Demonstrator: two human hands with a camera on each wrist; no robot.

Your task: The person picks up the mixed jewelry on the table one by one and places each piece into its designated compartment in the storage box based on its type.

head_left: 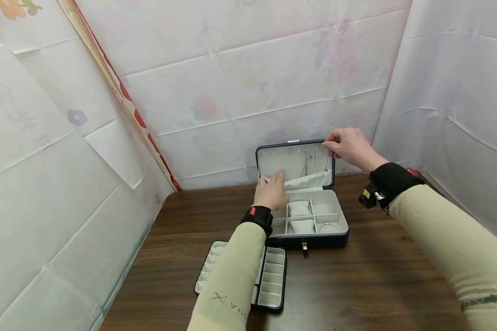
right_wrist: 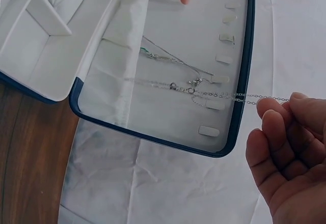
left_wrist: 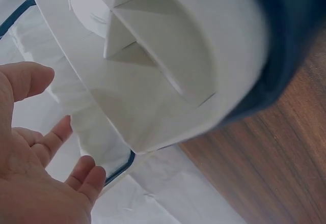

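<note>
Chain (right_wrist: 239, 98) sits pinched in your right hand (right_wrist: 288, 152) fingers at the open jewelry box's (head_left: 314, 236) upright lid (right_wrist: 168, 66); your left hand (head_left: 272, 192), fingers loosely spread, touches the lid's pocket. Box stands on the bench (head_left: 377, 276).

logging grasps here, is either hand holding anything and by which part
The right hand pinches a thin silver chain by its end, just past the open lid's rim. The left hand holds nothing.
</note>
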